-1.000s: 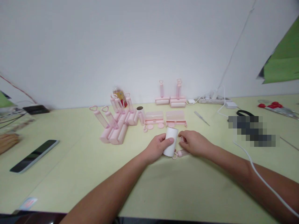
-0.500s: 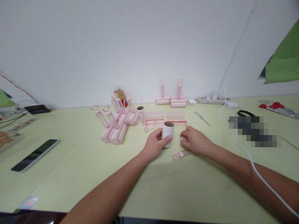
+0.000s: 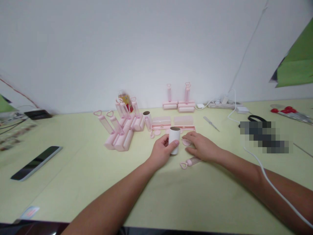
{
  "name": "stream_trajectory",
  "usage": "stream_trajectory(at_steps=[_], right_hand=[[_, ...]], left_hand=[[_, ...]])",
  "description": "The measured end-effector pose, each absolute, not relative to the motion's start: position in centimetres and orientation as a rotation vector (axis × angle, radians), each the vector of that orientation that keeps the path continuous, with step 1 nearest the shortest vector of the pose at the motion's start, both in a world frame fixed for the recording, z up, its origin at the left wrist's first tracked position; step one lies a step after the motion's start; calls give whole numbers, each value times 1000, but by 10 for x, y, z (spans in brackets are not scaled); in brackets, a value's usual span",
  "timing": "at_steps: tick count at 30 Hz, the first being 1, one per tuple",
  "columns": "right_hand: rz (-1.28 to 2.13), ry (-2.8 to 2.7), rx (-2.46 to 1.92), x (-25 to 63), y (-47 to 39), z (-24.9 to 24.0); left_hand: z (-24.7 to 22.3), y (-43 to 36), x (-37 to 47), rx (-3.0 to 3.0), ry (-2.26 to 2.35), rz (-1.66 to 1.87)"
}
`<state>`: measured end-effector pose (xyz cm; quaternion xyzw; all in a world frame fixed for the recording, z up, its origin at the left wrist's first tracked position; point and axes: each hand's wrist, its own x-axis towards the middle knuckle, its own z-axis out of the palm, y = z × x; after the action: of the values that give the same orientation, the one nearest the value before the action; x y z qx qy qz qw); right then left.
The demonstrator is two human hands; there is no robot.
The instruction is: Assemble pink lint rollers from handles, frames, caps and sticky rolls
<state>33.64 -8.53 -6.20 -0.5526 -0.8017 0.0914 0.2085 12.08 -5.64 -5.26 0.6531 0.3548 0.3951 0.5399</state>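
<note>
My left hand point(image 3: 161, 150) is wrapped round an upright white cardboard tube point(image 3: 174, 140), whose hollow top faces up. Just to its right, my right hand point(image 3: 201, 146) has its fingers apart around a small pink disc point(image 3: 186, 142) on the table. Below that hand lies a clear pink tube with a heart-shaped loop point(image 3: 190, 162), its right end hidden by the hand. Behind the hands, two open pink cases point(image 3: 161, 123) point(image 3: 184, 123) lie side by side, with more pink discs point(image 3: 157, 133) in front of them.
Pink cases with heart-topped tubes point(image 3: 122, 137) stand at the left, more point(image 3: 186, 106) by the wall. A second cardboard tube point(image 3: 147, 118), a thin pointed tool point(image 3: 211, 123), a power strip point(image 3: 222, 104) and a phone point(image 3: 36, 163) are around. A white cable point(image 3: 264, 173) crosses my right forearm.
My right hand has shifted slightly left and its fingers have spread; the pink disc now shows between them on the table. My left hand still holds the tube.
</note>
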Motion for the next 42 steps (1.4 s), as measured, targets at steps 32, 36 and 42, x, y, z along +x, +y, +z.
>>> stream_trajectory(at_steps=[32, 36, 42], right_hand=[[672, -1494, -1085, 322, -98, -48], [660, -1497, -1076, 323, -98, -48], [700, -1503, -1087, 323, -100, -45]], left_hand=[[-45, -65, 117, 1962, 883, 848], [-42, -67, 117, 1963, 867, 861], [-43, -67, 116, 1947, 859, 881]])
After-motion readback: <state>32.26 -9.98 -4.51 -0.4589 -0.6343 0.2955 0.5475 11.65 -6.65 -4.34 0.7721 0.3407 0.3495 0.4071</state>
